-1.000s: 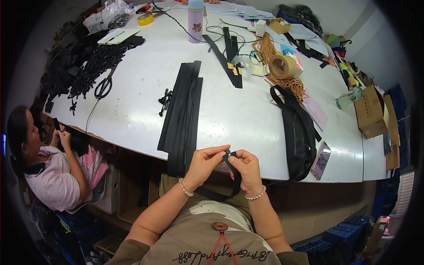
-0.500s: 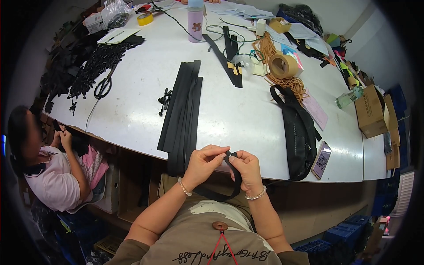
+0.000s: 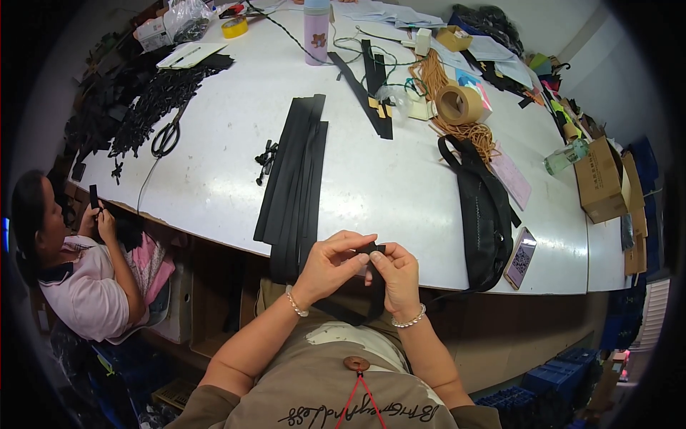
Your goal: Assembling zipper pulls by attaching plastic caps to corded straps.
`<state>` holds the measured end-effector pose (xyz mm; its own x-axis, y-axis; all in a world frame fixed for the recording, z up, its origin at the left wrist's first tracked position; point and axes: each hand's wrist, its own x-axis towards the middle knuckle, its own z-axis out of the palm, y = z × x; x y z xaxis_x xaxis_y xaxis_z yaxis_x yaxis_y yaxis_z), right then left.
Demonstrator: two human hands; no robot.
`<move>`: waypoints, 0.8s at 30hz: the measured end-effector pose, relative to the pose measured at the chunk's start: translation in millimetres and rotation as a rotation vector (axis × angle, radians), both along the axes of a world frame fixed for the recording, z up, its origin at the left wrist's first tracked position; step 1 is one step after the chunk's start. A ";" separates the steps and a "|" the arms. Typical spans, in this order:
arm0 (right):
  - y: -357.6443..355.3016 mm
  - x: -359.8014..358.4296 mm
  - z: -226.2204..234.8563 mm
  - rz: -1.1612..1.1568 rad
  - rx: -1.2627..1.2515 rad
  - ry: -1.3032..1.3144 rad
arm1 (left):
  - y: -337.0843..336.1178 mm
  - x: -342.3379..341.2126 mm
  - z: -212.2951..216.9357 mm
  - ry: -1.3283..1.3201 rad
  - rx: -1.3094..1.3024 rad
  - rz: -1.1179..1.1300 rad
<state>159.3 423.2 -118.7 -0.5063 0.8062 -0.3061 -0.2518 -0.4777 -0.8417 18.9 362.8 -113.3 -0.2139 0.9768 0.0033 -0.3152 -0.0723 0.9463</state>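
Observation:
Just over the table's near edge, my left hand and my right hand meet, both closed in a pinch. Between them they grip a black webbing strap, whose slack hangs in a loop below toward my lap. At my fingertips the strap looks folded; whether a small black part is threaded there, I cannot make out. To the left of my hands lies a stack of long black straps, with its near ends drooping over the edge. Small black plastic pieces lie beside that stack.
On the right lie a black bag and a phone. Farther back are a tape roll, brown cords and a lilac bottle. Scissors rest near a black heap. A co-worker sits at left.
My right hand has turned slightly and drawn closer to the left, the fingertips now together on the strap. The hanging loop has narrowed. The co-worker's hands now hold a black strip upright.

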 end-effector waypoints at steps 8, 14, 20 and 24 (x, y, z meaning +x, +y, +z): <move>2.0 1.5 4.6 0.034 0.179 0.094 | 0.5 -7.6 6.5 0.256 0.019 0.042; 10.2 4.1 13.6 0.189 0.303 -0.017 | -2.9 -8.6 23.2 0.208 -0.147 0.022; 4.2 4.3 9.8 0.088 0.287 -0.032 | -6.4 1.8 25.3 0.863 -0.051 0.390; -4.3 1.9 10.3 0.051 0.420 -0.021 | -14.8 5.6 36.9 0.604 -0.151 0.227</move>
